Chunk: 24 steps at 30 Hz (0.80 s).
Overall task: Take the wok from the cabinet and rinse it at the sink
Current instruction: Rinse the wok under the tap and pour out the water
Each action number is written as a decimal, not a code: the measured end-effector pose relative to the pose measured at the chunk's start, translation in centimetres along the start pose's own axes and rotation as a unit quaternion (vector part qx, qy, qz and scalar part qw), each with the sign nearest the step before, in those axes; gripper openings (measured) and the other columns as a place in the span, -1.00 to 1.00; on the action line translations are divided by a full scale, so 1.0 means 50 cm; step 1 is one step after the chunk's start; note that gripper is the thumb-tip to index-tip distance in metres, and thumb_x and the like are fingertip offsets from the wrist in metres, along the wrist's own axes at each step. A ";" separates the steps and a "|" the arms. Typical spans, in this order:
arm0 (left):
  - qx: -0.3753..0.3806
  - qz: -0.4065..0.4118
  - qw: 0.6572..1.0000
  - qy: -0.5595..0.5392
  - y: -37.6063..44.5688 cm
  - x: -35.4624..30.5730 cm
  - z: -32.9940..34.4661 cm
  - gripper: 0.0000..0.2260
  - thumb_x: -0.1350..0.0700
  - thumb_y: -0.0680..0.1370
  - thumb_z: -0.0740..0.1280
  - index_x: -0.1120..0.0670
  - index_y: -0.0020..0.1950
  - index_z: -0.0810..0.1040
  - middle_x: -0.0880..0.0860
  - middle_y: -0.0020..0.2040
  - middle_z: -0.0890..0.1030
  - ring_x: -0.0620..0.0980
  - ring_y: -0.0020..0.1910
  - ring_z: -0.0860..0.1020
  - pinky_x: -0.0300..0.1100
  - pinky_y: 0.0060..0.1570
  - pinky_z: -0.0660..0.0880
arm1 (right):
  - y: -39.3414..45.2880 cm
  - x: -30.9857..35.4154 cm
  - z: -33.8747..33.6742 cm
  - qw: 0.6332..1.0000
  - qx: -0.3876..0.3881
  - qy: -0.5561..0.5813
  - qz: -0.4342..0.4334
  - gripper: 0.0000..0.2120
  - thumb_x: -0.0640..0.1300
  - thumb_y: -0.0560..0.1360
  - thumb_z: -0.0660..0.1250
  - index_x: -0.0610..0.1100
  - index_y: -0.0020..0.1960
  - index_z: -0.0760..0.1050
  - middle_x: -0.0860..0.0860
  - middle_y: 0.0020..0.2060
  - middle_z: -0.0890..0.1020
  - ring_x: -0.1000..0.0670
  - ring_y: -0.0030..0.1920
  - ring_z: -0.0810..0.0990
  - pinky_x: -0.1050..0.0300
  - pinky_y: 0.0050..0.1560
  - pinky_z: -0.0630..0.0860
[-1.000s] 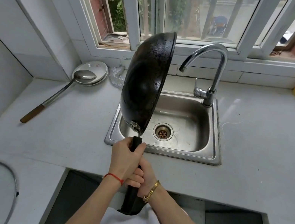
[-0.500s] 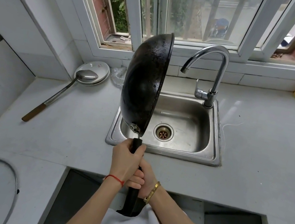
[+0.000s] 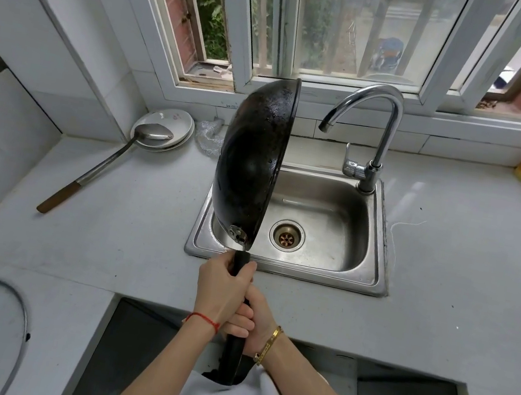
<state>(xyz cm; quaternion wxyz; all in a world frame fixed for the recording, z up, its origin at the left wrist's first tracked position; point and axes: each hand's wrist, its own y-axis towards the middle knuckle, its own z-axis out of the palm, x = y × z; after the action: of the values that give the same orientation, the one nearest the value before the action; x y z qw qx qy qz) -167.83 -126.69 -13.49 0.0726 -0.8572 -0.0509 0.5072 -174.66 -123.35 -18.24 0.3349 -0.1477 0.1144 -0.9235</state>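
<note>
Grey tabletop [image 3: 449, 265] under a window. The wok [image 3: 251, 164] stands on edge over the sink [image 3: 373, 280], just beyond both hands, inside facing the faucet [image 3: 364, 111]. Left hand [image 3: 221, 291] and right hand [image 3: 253, 321] are clamped on its handle [image 3: 233, 356]. No water runs. Judgement: keep the rim above the basin and tilt steadily so runoff reaches the drain [image 3: 286, 236].

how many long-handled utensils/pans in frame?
2. The wok is held on edge over the sink's left side, left hand and right hand gripping its handle. The ladle lies on the counter, bowl on plates.
</note>
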 end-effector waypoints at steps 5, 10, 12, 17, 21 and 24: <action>-0.001 0.000 1.000 -0.001 0.002 -0.002 0.005 -0.85 0.08 0.48 0.40 0.11 -0.25 0.59 0.07 -0.34 0.63 0.04 -0.28 0.60 -0.11 -0.21 0.56 | -0.002 0.003 -0.003 1.000 -0.014 0.010 -0.002 -0.34 0.10 0.60 0.04 -0.08 -0.64 0.35 0.10 -0.76 0.35 0.13 -0.77 0.32 0.36 -0.76 0.22; -0.001 -0.004 1.000 -0.003 0.006 0.002 0.011 -0.86 0.07 0.48 0.40 0.10 -0.24 0.60 0.06 -0.33 0.63 0.04 -0.27 0.61 -0.10 -0.19 0.57 | -0.008 0.011 0.005 1.000 -0.010 -0.006 -0.006 -0.44 0.13 0.48 0.21 -0.07 -0.65 0.37 0.11 -0.77 0.35 0.14 -0.78 0.31 0.36 -0.77 0.22; -0.004 -0.006 1.000 -0.003 0.007 0.001 0.013 -0.86 0.07 0.48 0.40 0.10 -0.24 0.60 0.06 -0.33 0.63 0.04 -0.26 0.61 -0.11 -0.20 0.57 | -0.009 0.013 0.007 1.000 -0.008 0.001 -0.005 -0.44 0.12 0.49 0.20 -0.07 -0.64 0.37 0.10 -0.77 0.35 0.15 -0.78 0.31 0.36 -0.77 0.23; -0.007 -0.007 1.000 -0.004 0.010 -0.001 0.017 -0.87 0.07 0.49 0.40 0.11 -0.20 0.61 0.05 -0.30 0.64 0.02 -0.24 0.62 -0.14 -0.18 0.57 | -0.009 0.018 0.006 1.000 -0.020 0.016 0.004 -0.36 0.13 0.57 0.07 -0.07 -0.65 0.37 0.10 -0.77 0.35 0.15 -0.78 0.31 0.36 -0.77 0.21; -0.008 -0.001 1.000 -0.005 0.008 -0.002 0.018 -0.84 0.07 0.50 0.39 0.12 -0.23 0.60 0.06 -0.33 0.63 0.02 -0.27 0.61 -0.14 -0.21 0.57 | -0.009 0.020 0.004 0.999 -0.040 -0.007 0.010 -0.31 0.10 0.62 0.01 -0.07 -0.66 0.36 0.10 -0.77 0.34 0.14 -0.78 0.30 0.36 -0.77 0.21; -0.011 -0.005 1.000 -0.011 0.004 0.002 0.018 -0.84 0.08 0.50 0.39 0.11 -0.24 0.58 0.03 -0.35 0.62 -0.03 -0.31 0.59 -0.23 -0.25 0.52 | -0.010 0.020 0.007 0.998 -0.056 -0.041 0.013 -0.36 0.12 0.57 0.09 -0.05 -0.66 0.33 0.11 -0.77 0.32 0.14 -0.78 0.28 0.36 -0.76 0.20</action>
<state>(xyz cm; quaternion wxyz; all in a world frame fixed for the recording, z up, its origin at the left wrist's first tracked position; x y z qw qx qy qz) -168.58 -126.79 -14.02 0.0650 -0.8520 -0.0618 0.5159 -175.56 -123.68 -17.57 0.3424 -0.2022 0.1542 -0.9045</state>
